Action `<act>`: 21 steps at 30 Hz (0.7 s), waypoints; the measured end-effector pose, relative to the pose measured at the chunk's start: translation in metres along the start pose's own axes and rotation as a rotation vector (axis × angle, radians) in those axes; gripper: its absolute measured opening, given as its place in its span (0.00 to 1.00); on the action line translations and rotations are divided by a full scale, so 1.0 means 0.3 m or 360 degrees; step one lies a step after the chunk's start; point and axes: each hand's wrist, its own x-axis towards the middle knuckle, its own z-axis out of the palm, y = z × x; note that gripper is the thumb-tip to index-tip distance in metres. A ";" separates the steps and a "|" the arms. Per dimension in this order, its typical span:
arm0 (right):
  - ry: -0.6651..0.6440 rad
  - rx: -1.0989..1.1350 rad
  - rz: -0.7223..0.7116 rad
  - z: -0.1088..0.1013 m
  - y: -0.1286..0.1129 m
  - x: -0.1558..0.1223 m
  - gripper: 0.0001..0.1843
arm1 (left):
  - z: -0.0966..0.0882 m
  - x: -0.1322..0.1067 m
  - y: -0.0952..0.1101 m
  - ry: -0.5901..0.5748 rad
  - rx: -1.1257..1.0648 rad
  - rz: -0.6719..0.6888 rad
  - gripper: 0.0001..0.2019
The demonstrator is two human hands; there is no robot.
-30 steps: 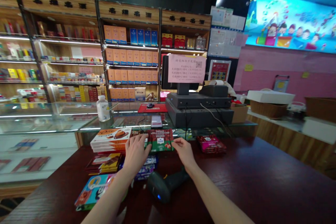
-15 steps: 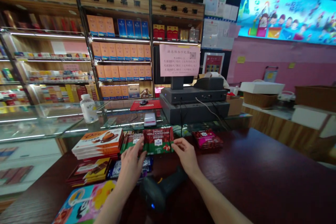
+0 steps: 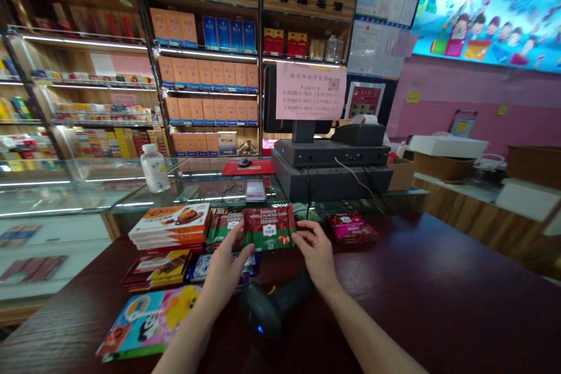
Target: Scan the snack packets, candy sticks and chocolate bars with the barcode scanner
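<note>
A red and green almond dark chocolate bar (image 3: 269, 229) lies between my hands, on the dark counter. My left hand (image 3: 228, 263) is at its left side, thumb and fingers apart, the fingertips by its left edge and the thumb at the lower left corner. With thumb and fingers close together, my right hand (image 3: 316, 254) pinches the right edge. Similar chocolate bars (image 3: 223, 228) sit just left, partly behind my left fingers. Below my hands lies a black barcode scanner (image 3: 263, 308) with a blue light.
White and orange chocolate boxes (image 3: 173, 225), red and yellow bars (image 3: 160, 269), blue packets (image 3: 201, 267) and a colourful cartoon pack (image 3: 149, 318) lie left. Pink-red packets (image 3: 350, 228) lie right. Behind stand a white bottle (image 3: 155, 169) and a cash register (image 3: 333, 166).
The view has shifted slightly, so everything appears a little higher and further right. My hands remain at the chocolate bar's two sides, with the left thumb now closer to its lower corner.
</note>
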 end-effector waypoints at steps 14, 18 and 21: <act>-0.0213 -0.0323 -0.0211 -0.011 -0.007 -0.011 0.16 | -0.006 0.002 0.006 0.0169 -0.0202 -0.0101 0.27; -0.0375 -0.0363 -0.0265 -0.012 -0.018 -0.017 0.20 | -0.017 0.003 -0.001 0.0169 -0.0225 -0.0071 0.31; -0.0495 -0.0430 -0.0365 -0.018 -0.024 -0.019 0.26 | -0.031 0.007 -0.005 0.0163 -0.0130 0.0022 0.27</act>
